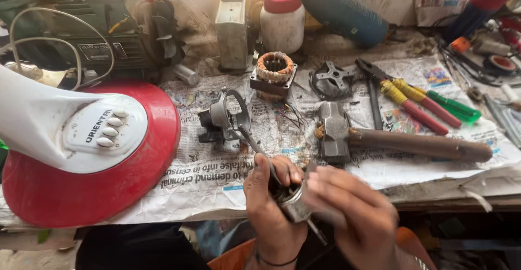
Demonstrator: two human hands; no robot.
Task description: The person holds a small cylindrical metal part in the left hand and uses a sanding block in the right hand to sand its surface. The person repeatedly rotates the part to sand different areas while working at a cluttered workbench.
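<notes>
Head view, largest item to smallest. The counter (pixel 434 186), spread with newspaper (pixel 217 178), carries the red-and-white pedestal fan base (pixel 81 156) at nine o'clock, its white push-buttons facing up. At two to three o'clock a hammer (pixel 380 140) with steel head and wooden handle lies flat, just beside pliers with yellow and red handles (pixel 418 104) and a green-handled screwdriver (pixel 453 107). At twelve o'clock stand a white jar with a red lid (pixel 282 20) and, below it, a motor stator with copper windings (pixel 274 73); a dark motor end bracket (pixel 331 80) lies at one o'clock, and a fan motor housing part (pixel 225 119) sits near centre.

At six o'clock, off the counter edge, the left hand (pixel 271 210) is clenched around a small metal cylindrical motor part (pixel 293 202), thumb over its rim. The right hand (pixel 353 216) touches the same part from the four o'clock side; blur hides whether its grip encloses the part or the thin rod (pixel 255 148) rising from the part toward eleven o'clock.

Handling, as a judgement: the part looks rigid, dense for its size, probably greasy and so slippery. The outer wall offers the safest hold, away from the rod and any fine wires.
</notes>
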